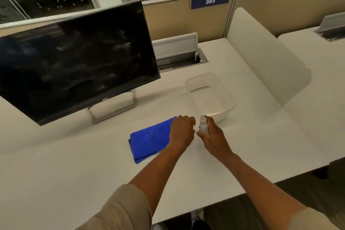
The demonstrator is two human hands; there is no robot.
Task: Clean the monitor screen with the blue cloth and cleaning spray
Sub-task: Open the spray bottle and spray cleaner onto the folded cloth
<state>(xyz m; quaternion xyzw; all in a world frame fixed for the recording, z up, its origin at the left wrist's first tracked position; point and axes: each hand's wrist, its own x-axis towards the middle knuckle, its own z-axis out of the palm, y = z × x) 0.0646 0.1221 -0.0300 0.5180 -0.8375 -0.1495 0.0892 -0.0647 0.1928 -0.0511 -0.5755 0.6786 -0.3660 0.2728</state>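
A black monitor (74, 58) with a smeared, dark screen stands on a silver stand at the left of the white desk (74, 164). A folded blue cloth (149, 139) lies on the desk in front of it. My right hand (212, 136) is wrapped around a small white spray bottle (203, 126), held upright just right of the cloth. My left hand (182, 129) hovers over the cloth's right end, fingers curled beside the bottle's top; whether it holds a cap I cannot tell.
A clear plastic tub (211, 97) stands just behind the bottle. A cable hatch (179, 56) lies open at the desk's back. A frosted divider (265, 58) closes the right side. The desk's front edge runs close below my forearms.
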